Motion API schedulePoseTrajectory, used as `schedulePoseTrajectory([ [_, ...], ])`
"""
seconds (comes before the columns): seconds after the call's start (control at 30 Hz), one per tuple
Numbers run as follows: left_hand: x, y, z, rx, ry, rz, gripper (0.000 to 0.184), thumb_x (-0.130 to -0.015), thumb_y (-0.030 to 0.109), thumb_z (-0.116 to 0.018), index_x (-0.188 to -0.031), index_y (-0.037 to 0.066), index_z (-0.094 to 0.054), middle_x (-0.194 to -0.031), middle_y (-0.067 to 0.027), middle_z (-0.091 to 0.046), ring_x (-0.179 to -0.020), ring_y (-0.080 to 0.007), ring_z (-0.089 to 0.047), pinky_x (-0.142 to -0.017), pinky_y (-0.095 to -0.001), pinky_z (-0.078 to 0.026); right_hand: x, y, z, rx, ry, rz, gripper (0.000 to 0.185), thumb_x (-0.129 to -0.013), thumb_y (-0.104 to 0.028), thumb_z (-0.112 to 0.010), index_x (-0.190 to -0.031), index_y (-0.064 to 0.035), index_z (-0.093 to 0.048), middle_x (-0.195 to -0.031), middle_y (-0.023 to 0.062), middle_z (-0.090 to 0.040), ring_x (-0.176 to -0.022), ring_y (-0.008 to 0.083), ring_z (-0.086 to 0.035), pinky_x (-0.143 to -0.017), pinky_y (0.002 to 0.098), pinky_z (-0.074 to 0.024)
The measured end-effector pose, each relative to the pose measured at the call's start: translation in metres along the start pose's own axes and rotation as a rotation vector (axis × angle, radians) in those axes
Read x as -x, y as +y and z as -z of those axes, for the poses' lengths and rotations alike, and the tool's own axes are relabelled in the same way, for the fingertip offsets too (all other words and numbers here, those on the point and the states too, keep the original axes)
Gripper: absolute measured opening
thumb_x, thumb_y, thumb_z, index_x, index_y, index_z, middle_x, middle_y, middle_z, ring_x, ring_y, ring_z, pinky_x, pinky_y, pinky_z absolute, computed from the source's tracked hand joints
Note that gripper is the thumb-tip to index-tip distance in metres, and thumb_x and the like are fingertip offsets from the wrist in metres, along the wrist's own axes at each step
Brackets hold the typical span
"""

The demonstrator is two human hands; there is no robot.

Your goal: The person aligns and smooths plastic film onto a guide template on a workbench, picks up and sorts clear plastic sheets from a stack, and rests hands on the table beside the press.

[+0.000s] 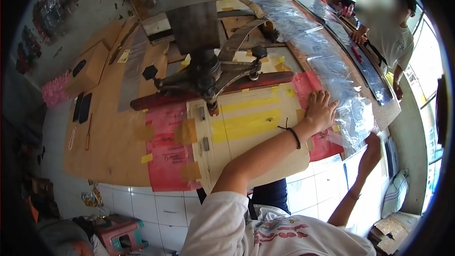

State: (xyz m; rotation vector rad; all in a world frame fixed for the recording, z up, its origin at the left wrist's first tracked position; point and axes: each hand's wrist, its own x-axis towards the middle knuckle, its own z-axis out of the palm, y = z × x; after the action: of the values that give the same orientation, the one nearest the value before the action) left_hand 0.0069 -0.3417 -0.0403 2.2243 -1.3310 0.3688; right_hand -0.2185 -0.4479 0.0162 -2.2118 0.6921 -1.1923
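Working the clear plastic sheet [313, 50], I judge: smoothing or straightening its near end. The sheet lies along the table's right side, crinkled and shiny. Left hand [321, 110] palm down where sheet meets red panel [326, 146] — fingers parted, slightly bent, seemingly pressing, gripping nothing I can see. Right hand [373, 148] curled at the sheet's near corner; perhaps pinching its edge, but glare hides the fingertips, so cannot tell. Next move seems to call for steady pressure from the left, light tension from the right.

Surface: brown board [111, 149], cream panel [256, 163] with yellow bands, dark three-armed metal fixture [206, 73] above; screwdriver [88, 132] at left. Room — white floor tiles [170, 211], stool [123, 232], sack [395, 192], another person [391, 42] standing at far right.
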Motion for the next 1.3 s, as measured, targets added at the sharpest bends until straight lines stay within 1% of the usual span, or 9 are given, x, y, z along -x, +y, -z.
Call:
schedulePoseTrajectory([
  [0.13, -0.002, 0.006, 0.005, -0.167, -0.104, 0.005, 0.049, -0.103, 0.038, -0.047, -0.149, 0.023, -0.053, -0.143, -0.0211, -0.051, -0.132, -0.0392, -0.044, -0.114, -0.0561, -0.027, 0.085, -0.048, -0.040, -0.129, -0.124, -0.009, 0.007, -0.092, -0.001, -0.064, -0.097, -0.0011, -0.069, -0.089, 0.0086, -0.067, -0.085, 0.0234, -0.061, -0.085, 0.0379, -0.0472],
  [0.17, -0.004, 0.008, 0.006, -0.221, -0.130, 0.007, 0.050, -0.103, 0.038, -0.047, -0.150, 0.023, -0.051, -0.142, -0.0211, -0.052, -0.131, -0.0396, -0.045, -0.114, -0.0559, -0.027, 0.088, -0.049, -0.039, 0.005, -0.219, 0.182, 0.016, -0.094, 0.001, -0.064, -0.110, -0.0011, -0.067, -0.116, 0.0116, -0.065, -0.105, 0.0249, -0.062, -0.092, 0.0357, -0.0504],
  [0.33, -0.017, 0.021, 0.036, -0.343, -0.352, 0.012, 0.047, -0.099, 0.029, -0.056, -0.143, 0.015, -0.056, -0.142, -0.0193, -0.057, -0.138, -0.0332, -0.048, -0.114, -0.0559, -0.032, 0.083, -0.063, -0.067, 0.171, -0.163, 0.108, 0.050, -0.090, -0.010, -0.072, -0.139, -0.0106, -0.058, -0.155, 0.0206, -0.043, -0.147, 0.0382, -0.035, -0.119, 0.0499, -0.0290],
  [0.57, 0.035, 0.094, 0.216, -0.070, -0.795, -0.214, 0.031, -0.092, 0.024, -0.067, -0.117, 0.007, -0.072, -0.125, -0.0170, -0.069, -0.118, -0.0261, -0.066, -0.098, -0.0366, -0.050, 0.093, -0.018, -0.087, 0.399, -0.216, 0.183, 0.053, -0.091, -0.031, -0.064, -0.140, -0.0091, -0.058, -0.157, 0.0148, -0.044, -0.150, 0.0350, -0.031, -0.121, 0.0486, -0.0187],
  [0.77, 0.178, 0.061, 0.333, 0.038, -0.587, -0.532, 0.021, -0.095, 0.024, -0.064, -0.093, 0.004, -0.066, -0.093, -0.0097, -0.067, -0.095, -0.0230, -0.068, -0.084, -0.0378, -0.051, 0.086, -0.048, -0.086, 0.492, -0.169, 0.144, 0.038, -0.099, -0.032, -0.061, -0.133, -0.0147, -0.063, -0.155, 0.0135, -0.047, -0.147, 0.0333, -0.036, -0.121, 0.0466, -0.0204],
  [0.9, 0.230, -0.019, 0.406, 0.268, -0.792, 0.208, 0.022, -0.095, 0.024, -0.068, -0.102, 0.003, -0.071, -0.091, -0.0148, -0.071, -0.080, -0.0234, -0.071, -0.075, -0.0342, -0.055, 0.086, -0.046, -0.088, 0.489, -0.155, 0.139, 0.038, -0.098, -0.030, -0.062, -0.133, -0.0143, -0.063, -0.154, 0.0136, -0.048, -0.147, 0.0338, -0.037, -0.121, 0.0464, -0.0208],
  [1.03, 0.354, -0.198, 0.459, 0.222, -0.267, 1.031, 0.030, -0.099, 0.028, -0.068, -0.110, 0.000, -0.070, -0.088, -0.0039, -0.070, -0.077, -0.0124, -0.066, -0.067, -0.0272, -0.051, 0.083, -0.050, -0.090, 0.450, -0.145, 0.127, 0.037, -0.097, -0.029, -0.062, -0.130, -0.0133, -0.065, -0.153, 0.0134, -0.049, -0.147, 0.0327, -0.037, -0.121, 0.0461, -0.0209],
  [1.17, 0.537, -0.412, 0.500, -0.109, 0.512, 1.107, 0.049, -0.097, 0.030, -0.070, -0.127, -0.007, -0.061, -0.114, -0.0167, -0.070, -0.100, -0.0277, -0.068, -0.090, -0.0379, -0.053, 0.088, -0.049, -0.082, 0.474, -0.111, 0.125, 0.035, -0.095, -0.027, -0.065, -0.127, -0.0124, -0.066, -0.153, 0.0131, -0.050, -0.146, 0.0308, -0.039, -0.119, 0.0457, -0.0222],
  [1.3, 0.603, -0.480, 0.508, -0.390, 0.591, 1.328, 0.090, -0.087, 0.048, -0.077, -0.149, -0.007, -0.042, -0.142, -0.0231, -0.057, -0.132, -0.0358, -0.053, -0.114, -0.0443, -0.040, 0.087, -0.052, -0.093, 0.461, -0.079, 0.125, 0.034, -0.094, -0.026, -0.066, -0.125, -0.0117, -0.067, -0.151, 0.0126, -0.051, -0.146, 0.0300, -0.040, -0.118, 0.0457, -0.0233],
])
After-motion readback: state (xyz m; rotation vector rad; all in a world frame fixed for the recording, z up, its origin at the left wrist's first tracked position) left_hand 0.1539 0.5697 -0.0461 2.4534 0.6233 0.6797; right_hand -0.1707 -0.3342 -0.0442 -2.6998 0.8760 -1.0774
